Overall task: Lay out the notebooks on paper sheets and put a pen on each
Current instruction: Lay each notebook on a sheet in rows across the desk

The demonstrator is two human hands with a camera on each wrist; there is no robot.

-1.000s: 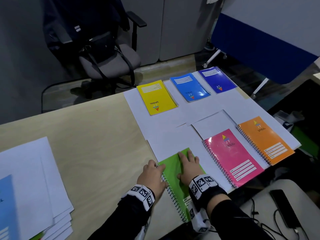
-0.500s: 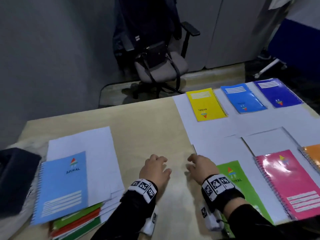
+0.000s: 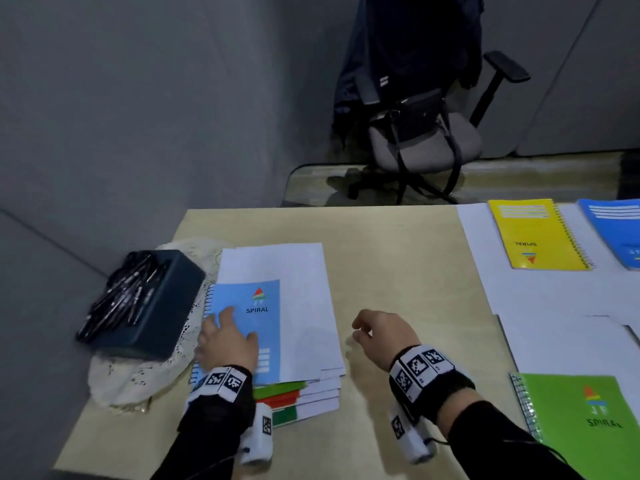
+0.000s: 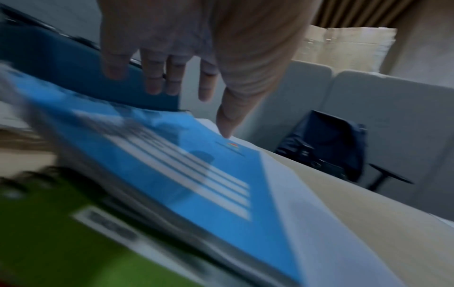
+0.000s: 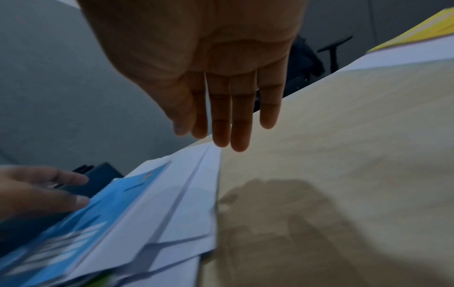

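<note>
At the far left of the table (image 3: 381, 258) a dark box (image 3: 162, 306) sits on a pale lace cloth (image 3: 138, 375), full of black pens (image 3: 117, 303) lying loose and crossed. They look light, slim and smooth, likely to roll, so each is best pinched at mid-barrel, one at a time.

Just right of the box is the stack (image 3: 304, 396): white paper sheets interleaved with notebooks, green and red covers showing at the near edge. On top lies the light-blue notebook (image 3: 256, 327), its spiral along the left edge. The left hand (image 3: 225, 341) rests on its cover with fingers straight and spread — its grip is released, nothing pinched. The book should be light, with a smooth cover that flexes; I would take it by the wire-bound edge, the stiffest part, or slide a thumb under the free right edge, since it may skate on the paper beneath.

The sheets themselves are thin and floppy — they will likely cling together and need peeling from a corner.

The right hand (image 3: 381, 337) hovers above bare table just right of the stack, fingers relaxed, its grip released and holding nothing.

Further right, white sheets carry the laid-out books: the yellow notebook (image 3: 533, 233) and a blue notebook (image 3: 616, 230) far, the green notebook (image 3: 581, 420) near. No pen shows on them.
</note>
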